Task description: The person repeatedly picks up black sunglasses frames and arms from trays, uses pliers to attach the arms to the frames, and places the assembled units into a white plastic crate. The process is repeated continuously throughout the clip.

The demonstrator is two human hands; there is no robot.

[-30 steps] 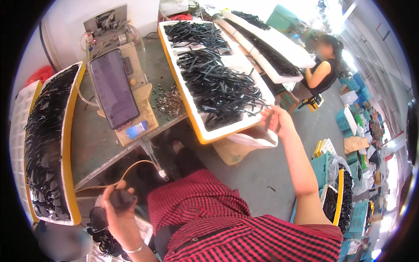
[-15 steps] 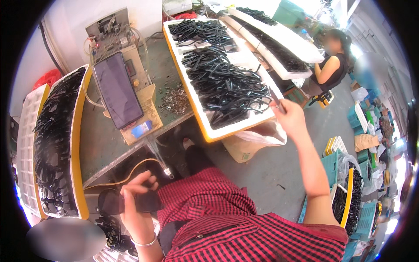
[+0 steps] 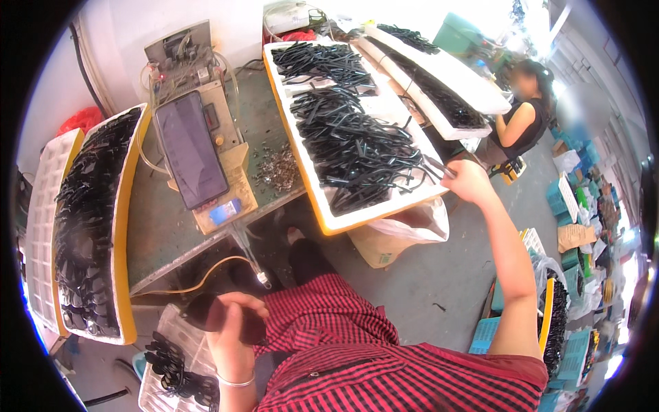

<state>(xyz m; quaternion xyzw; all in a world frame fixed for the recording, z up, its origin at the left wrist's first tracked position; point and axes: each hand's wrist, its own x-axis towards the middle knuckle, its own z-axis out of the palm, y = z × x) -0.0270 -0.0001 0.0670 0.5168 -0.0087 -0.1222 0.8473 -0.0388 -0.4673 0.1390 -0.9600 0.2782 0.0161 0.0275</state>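
My left hand [image 3: 233,343] is closed around a sunglasses front [image 3: 216,314] with dark lenses, held low over my lap; no temples show on it. My right hand [image 3: 470,182] reaches to the near right corner of a long white foam tray [image 3: 419,197] with a yellow outer edge. Its fingers pinch a thin dark piece [image 3: 439,168] that looks like a glasses temple, pointing toward the tray. In that tray lie heaps of black glasses temples [image 3: 350,144], loosely tangled.
On the bench a bench machine [image 3: 185,75] stands behind a propped phone [image 3: 191,147]; small metal bits [image 3: 278,168] lie beside it. A foam tray of black eyewear parts [image 3: 93,220] stands left. A sack [image 3: 384,244] hangs under the tray corner. Another person [image 3: 518,123] sits at far right.
My right hand has moved slightly right and down, out over the tray's edge. My left hand has shifted right with the sunglasses front, uncovering a white tray of dark glasses below.
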